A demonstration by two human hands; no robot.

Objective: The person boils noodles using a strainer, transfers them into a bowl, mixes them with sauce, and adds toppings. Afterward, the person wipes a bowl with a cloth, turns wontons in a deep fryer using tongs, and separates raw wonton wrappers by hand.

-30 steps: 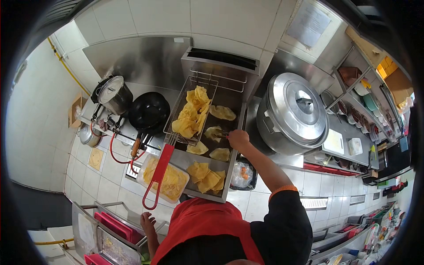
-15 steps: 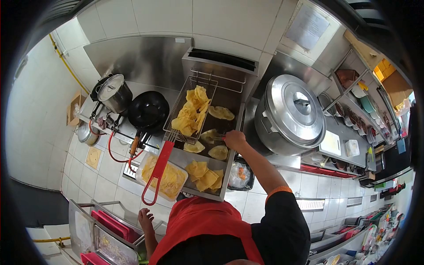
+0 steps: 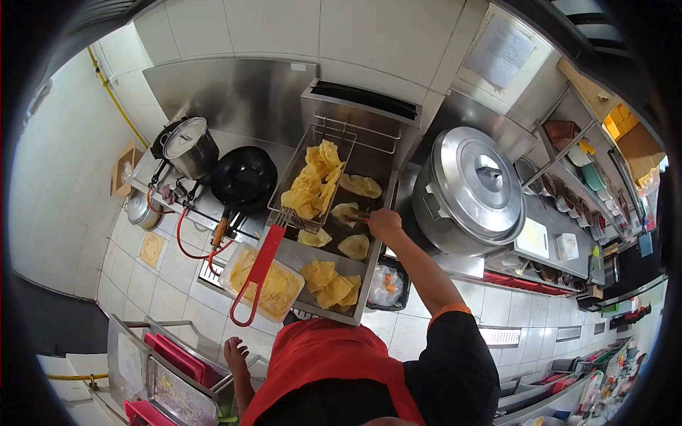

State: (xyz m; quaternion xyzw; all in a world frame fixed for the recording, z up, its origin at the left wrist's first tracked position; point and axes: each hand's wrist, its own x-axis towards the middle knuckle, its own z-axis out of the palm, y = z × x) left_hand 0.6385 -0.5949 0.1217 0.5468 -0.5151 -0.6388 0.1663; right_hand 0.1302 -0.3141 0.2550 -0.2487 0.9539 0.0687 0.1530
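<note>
My right hand (image 3: pixel 386 226) is closed around a thin utensil (image 3: pixel 361 215) whose kind I cannot make out. Its far end meets a pale folded dough piece (image 3: pixel 346 213) in the fryer (image 3: pixel 383 165). Similar pieces lie around it: one golden piece (image 3: pixel 361 186) further back and two nearer the front. A wire fry basket (image 3: pixel 278 186) full of yellow fried sheets sits at the left of the fryer, its red handle (image 3: pixel 260 273) pointing toward me. Down by my side hangs my left hand (image 3: pixel 235 353), empty, its fingers loosely apart.
More fried sheets (image 3: pixel 331 285) rest on the fryer's front ledge. A tub of yellow sheets (image 3: pixel 281 287) stands left of them. A black wok (image 3: pixel 244 177) and a lidded pot (image 3: pixel 190 148) occupy the stove. At right is a large lidded pot (image 3: pixel 472 195).
The view has shifted slightly. My right hand keeps its hold on the utensil, and the dough piece at its tip looks slightly turned. My left hand still hangs at my side.
</note>
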